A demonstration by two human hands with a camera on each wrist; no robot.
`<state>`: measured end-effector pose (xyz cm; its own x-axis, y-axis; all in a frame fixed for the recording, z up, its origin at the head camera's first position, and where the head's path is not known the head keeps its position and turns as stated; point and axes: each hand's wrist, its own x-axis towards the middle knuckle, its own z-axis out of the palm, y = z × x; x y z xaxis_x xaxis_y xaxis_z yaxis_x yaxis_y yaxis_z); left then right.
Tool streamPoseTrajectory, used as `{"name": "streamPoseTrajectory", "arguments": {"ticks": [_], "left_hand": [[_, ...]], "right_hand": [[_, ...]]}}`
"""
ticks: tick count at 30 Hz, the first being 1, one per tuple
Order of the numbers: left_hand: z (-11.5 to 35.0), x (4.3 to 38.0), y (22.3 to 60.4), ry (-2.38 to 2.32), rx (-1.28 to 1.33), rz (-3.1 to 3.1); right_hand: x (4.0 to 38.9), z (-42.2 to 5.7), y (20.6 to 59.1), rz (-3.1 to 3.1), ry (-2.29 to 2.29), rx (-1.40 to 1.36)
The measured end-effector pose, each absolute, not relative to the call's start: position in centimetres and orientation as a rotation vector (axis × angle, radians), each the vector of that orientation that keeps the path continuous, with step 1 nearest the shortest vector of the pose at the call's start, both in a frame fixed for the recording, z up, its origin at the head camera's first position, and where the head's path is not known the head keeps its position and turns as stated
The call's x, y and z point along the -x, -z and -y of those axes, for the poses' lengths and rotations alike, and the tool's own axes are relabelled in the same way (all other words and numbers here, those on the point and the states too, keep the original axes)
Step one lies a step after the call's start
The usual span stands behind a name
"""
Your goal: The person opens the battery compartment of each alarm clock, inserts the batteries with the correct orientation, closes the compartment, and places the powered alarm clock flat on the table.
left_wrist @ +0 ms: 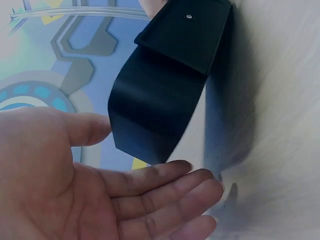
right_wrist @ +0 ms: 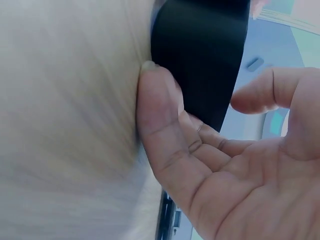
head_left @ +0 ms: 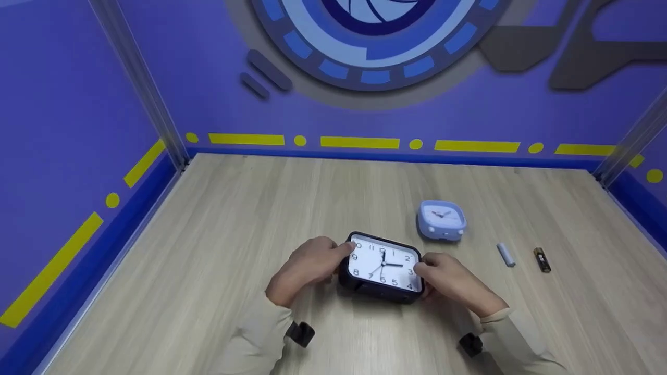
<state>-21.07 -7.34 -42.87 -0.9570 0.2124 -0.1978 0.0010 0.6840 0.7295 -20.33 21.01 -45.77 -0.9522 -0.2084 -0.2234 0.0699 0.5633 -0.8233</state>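
A black rectangular alarm clock with a white dial is held between both hands, its face tilted up. My left hand grips its left end, the thumb at the front rim. In the left wrist view, the fingers reach under the black casing. At the opposite end my right hand pinches the clock, thumb over the dial's edge by the 3. The right wrist view shows its fingers against the casing, close to the tabletop. The clock's back is hidden in the head view.
Behind the black clock, to the right, stands a small light-blue alarm clock. Further right lie a pale grey battery and a black-and-gold battery. Blue printed panels border the wooden table at the back and sides.
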Motion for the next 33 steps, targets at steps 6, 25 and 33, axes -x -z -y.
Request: {"name": "streamPoseTrajectory", "arguments": {"ticks": [6, 25, 33], "left_hand": [[7.0, 20.8, 42.6, -1.224, -0.149, -2.654], [5.6, 20.7, 42.3, -1.423, -0.337, -2.712], [5.4, 20.5, 42.6, -1.501, -0.420, -2.651]], "right_hand": [[20.0, -20.7, 45.3, -2.674, 1.193, 0.159], [17.3, -18.6, 43.9, -3.259, 0.742, 0.605], [17.2, -18.7, 43.5, -3.189, 0.802, 0.546]]}}
